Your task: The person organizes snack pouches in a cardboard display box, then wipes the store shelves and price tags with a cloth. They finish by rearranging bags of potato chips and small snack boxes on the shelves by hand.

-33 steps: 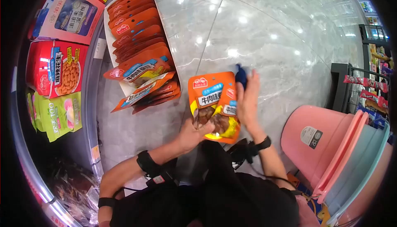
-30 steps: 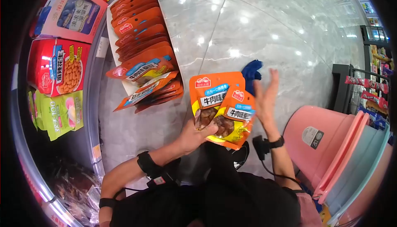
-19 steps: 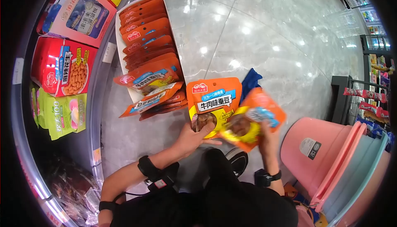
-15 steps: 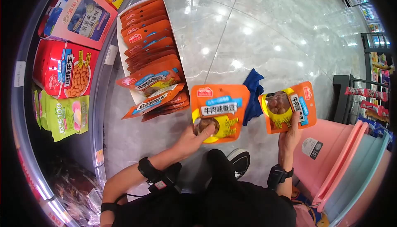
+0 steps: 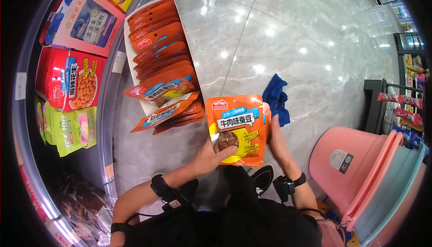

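My left hand (image 5: 211, 158) grips an orange snack packet (image 5: 236, 130) by its lower left, thumb across the front. The packet has a yellow panel and a clear window showing brown beans. A second orange packet (image 5: 267, 120) lies behind it, with only its right edge showing. At that edge is my right hand (image 5: 280, 144), slightly blurred, its fingers partly hidden behind the packets. To the left, a white carton (image 5: 192, 53) holds a row of the same orange packets (image 5: 157, 37); several lean out over its near end.
A blue cloth (image 5: 276, 99) lies on the grey tiled floor (image 5: 310, 31) beyond my right hand. Shelves with a red peanut bag (image 5: 72, 78) and green packs (image 5: 74, 127) line the left. Stacked pink tubs (image 5: 346, 161) and a blue tub (image 5: 391, 193) stand at right.
My right hand has moved left, bringing its packet behind the one in my left hand. The two packets now overlap, and the blue cloth is more exposed.
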